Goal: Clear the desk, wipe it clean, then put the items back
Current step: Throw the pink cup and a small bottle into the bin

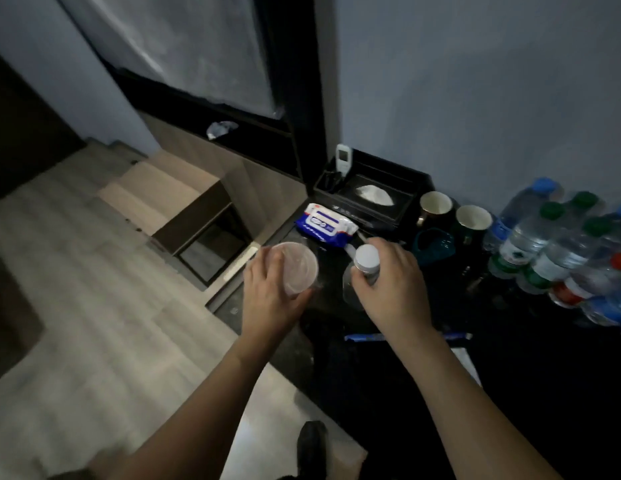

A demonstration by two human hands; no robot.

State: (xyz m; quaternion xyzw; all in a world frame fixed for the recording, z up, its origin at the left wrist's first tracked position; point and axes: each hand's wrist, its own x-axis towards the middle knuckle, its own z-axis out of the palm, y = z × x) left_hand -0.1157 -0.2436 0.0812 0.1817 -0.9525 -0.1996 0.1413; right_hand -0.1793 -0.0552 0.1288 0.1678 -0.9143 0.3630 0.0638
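Dim room, view down over a dark glossy bench [510, 375] set against a grey-blue wall.

Left hand [271, 299]: grip closed around a clear plastic cup with a flat translucent lid [297, 268], fingers curled round its side, held at the bench's left edge. Whether the cup's base touches the bench cannot be told.

Right hand [392, 289]: grip closed on the neck of a clear plastic bottle with a white screw cap [366, 259], thumb and fingers wrapped just under the cap. The bottle is upright, its body over the bench just right of the cup.

Behind the hands: a blue-and-white soft pack of wet wipes [324, 225] lying flat on the bench. Behind that, a black tissue box with a white tissue poking from its slot [371, 199], with a white remote [343, 157] standing in a side holder.

Right of the box: two dark mugs with pale insides [454, 211], side by side; a teal mug-like piece [434, 244] in front of them, shape unclear.

Far right: a cluster of clear water bottles with blue, green and red caps [562, 247] against the wall.

Left of the bench: pale wood-look floor [77, 271] and a low brown open-sided side table [184, 216].
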